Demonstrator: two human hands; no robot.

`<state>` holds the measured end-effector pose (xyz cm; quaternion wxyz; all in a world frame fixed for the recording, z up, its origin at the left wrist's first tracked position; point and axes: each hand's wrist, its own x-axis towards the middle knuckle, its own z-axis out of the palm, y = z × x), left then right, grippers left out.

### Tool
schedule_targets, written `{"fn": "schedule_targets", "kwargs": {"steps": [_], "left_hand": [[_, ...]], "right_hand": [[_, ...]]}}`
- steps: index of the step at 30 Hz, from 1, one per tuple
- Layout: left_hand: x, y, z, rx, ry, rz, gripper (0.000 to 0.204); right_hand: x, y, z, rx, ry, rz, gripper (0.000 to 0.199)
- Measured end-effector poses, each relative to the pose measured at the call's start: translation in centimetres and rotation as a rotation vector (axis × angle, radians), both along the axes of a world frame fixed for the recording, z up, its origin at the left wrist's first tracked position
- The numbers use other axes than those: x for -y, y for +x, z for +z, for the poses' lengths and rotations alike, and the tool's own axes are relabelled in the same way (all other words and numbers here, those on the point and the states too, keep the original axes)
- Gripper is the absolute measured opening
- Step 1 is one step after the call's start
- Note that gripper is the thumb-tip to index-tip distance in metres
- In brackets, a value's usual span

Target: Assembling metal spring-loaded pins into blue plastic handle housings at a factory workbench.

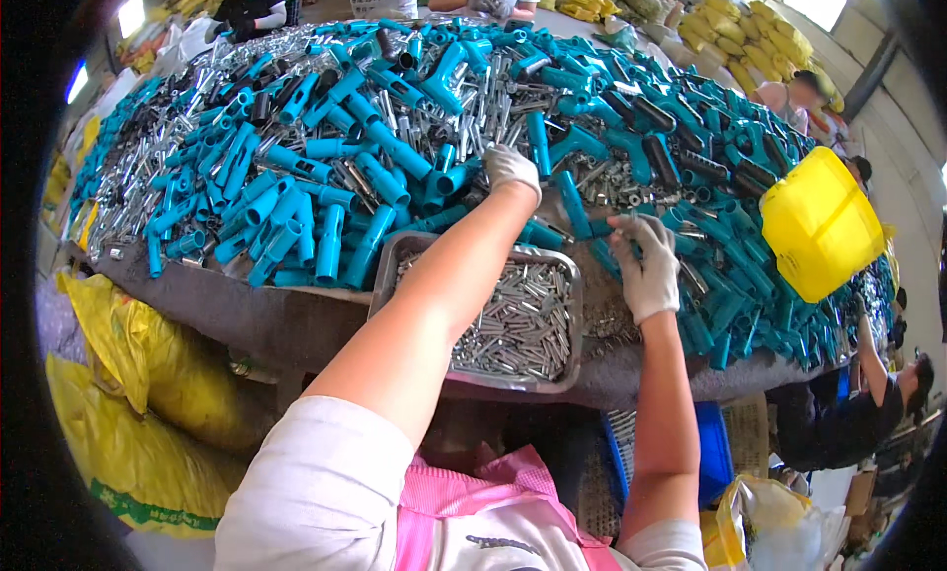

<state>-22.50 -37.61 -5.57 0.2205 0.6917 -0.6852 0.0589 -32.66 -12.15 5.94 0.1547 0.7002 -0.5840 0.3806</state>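
Observation:
My left hand (513,169), in a whitish work glove, reaches across a steel tray into the heap. Its fingers are curled at loose metal pins and teal tubes; whatever they grip is hidden. To the right, my gloved right hand (651,270) has thumb and fingers closed at the lower end of a teal plastic tube part (573,204). Under my left forearm, the rectangular steel tray (570,374) holds many short silvery metal pins (518,320). Small metal pieces (604,188) lie between the teal parts beyond my right hand.
A big heap of teal tubes (286,226), black parts and metal rods covers the table. A yellow plastic container (821,224) stands on the right. Yellow sacks (148,364) lie at the lower left, a blue crate (712,453) below the table. Other people work around the table.

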Motion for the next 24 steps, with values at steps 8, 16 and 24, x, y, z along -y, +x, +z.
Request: {"fn": "schedule_targets", "kwargs": {"steps": [8,16,24], "left_hand": [[-5.6,3.0,5.8,0.162,0.377,-0.334,0.031],[-17.8,9.0,9.7,-1.269,0.655,-0.879,0.014],[-32.8,14.7,6.9,-1.52,0.663,-0.841,0.02]], "right_hand": [[-7.9,0.1,-1.7,1.062,0.145,0.19,0.015],[-12.4,1.8,-1.6,1.354,-0.279,0.282,0.018],[-15.6,8.8,-6.2,1.705,0.109,0.474,0.015]]}}
